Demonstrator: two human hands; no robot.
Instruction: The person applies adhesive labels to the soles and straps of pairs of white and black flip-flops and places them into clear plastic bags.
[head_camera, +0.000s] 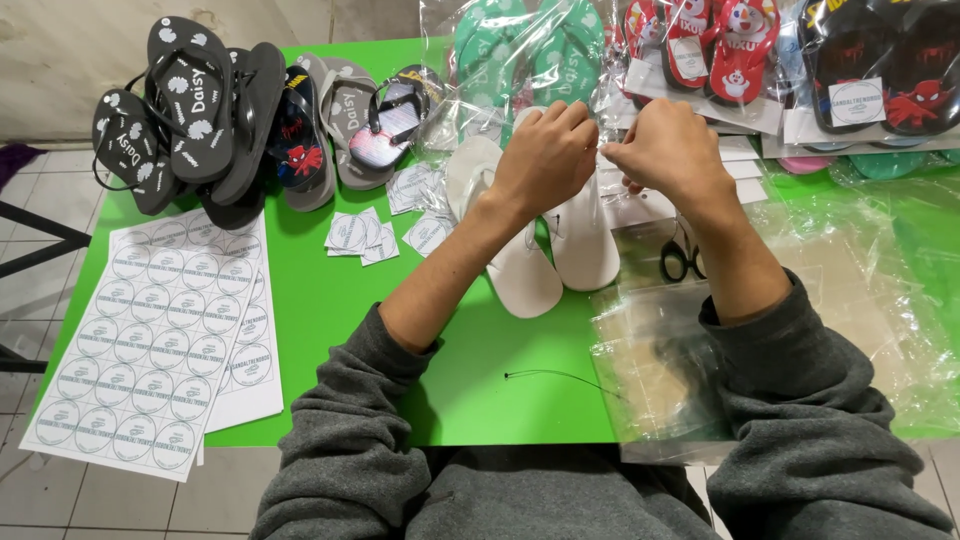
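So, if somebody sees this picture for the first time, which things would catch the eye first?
Probably the bright green table, and at its centre the left hand and right hand raised close together over a pair of white flip-flops. After that, the heap of black flip-flops at the far left and the sheets of round stickers at the near left edge.
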